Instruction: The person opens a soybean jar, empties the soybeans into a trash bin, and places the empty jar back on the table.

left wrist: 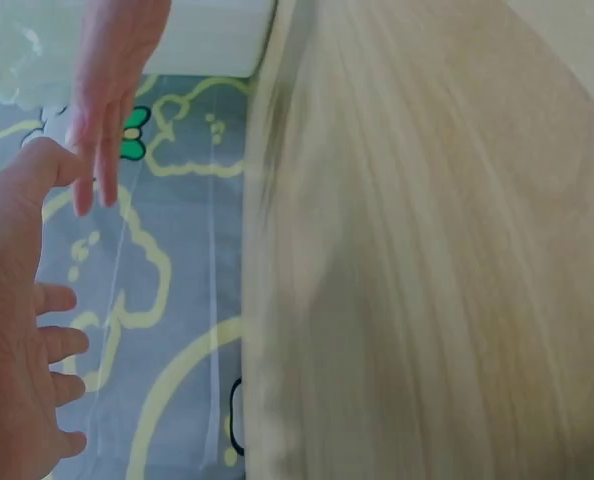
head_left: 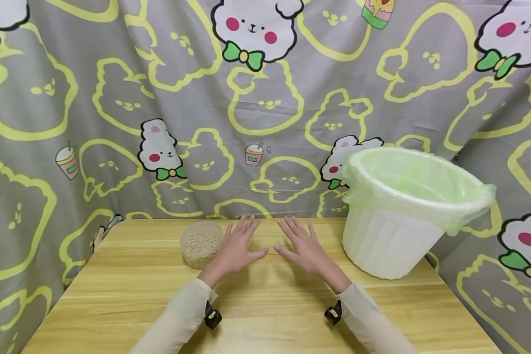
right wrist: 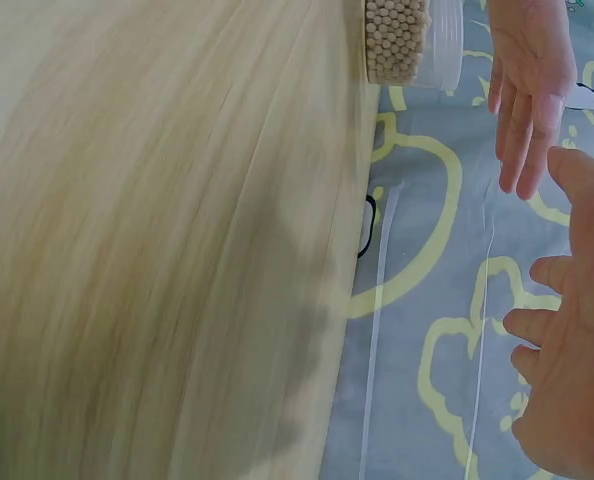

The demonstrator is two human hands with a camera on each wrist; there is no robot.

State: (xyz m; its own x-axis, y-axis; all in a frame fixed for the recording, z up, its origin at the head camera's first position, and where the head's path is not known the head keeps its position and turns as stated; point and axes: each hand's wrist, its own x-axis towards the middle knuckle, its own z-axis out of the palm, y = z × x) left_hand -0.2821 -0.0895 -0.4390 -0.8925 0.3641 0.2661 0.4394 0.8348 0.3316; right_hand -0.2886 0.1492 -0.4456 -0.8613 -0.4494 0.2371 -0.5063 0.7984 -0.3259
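Both hands are held over the table with fingers spread and nothing in them. My left hand [head_left: 235,250] is just right of a clear round tub [head_left: 194,258] and overlaps its edge in the head view. Small beige balls [head_left: 203,242] fill much of the tub; the right wrist view shows these pale balls [right wrist: 395,40] through its side. My right hand [head_left: 307,250] mirrors the left, thumbs pointing toward each other with a gap between. To its right stands a white ribbed bin [head_left: 380,241] lined with a thin green bag [head_left: 420,177].
The wooden table [head_left: 265,314] ends at a grey curtain [head_left: 194,108] printed with yellow outlines and white cartoon animals. The bin stands tall at the table's back right. A small black camera is strapped at each wrist, such as the left wrist camera [head_left: 212,316].
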